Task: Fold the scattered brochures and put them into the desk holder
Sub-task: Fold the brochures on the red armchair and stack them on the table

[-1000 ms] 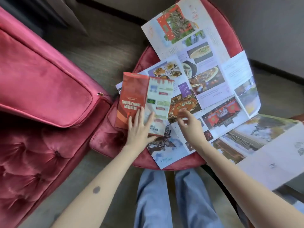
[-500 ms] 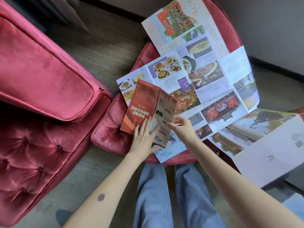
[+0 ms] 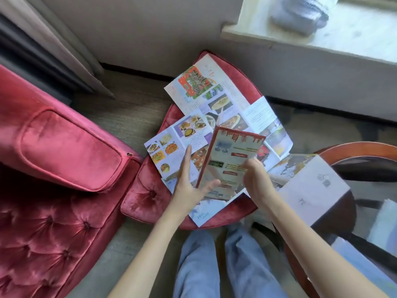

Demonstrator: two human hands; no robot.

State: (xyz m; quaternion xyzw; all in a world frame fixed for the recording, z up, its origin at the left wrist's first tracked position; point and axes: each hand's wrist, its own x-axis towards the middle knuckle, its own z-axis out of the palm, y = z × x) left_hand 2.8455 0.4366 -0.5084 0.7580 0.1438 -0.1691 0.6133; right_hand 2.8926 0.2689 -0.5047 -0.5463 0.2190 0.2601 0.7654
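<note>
**Left hand (image 3: 189, 186) open, right hand (image 3: 255, 181) gripping the folded brochure (image 3: 231, 162)**

On the left: straight, spread fingers, thumb touching the folded brochure's lower left corner. On the right: curled fingers clamped on its right edge. Held tilted above the near half of the red ottoman (image 3: 148, 196). Beneath, across the ottoman's top: unfolded brochures (image 3: 193, 134), overlapping, one past the far edge. Over the round table's (image 3: 365, 149) left edge: another open sheet (image 3: 311, 186).
</note>
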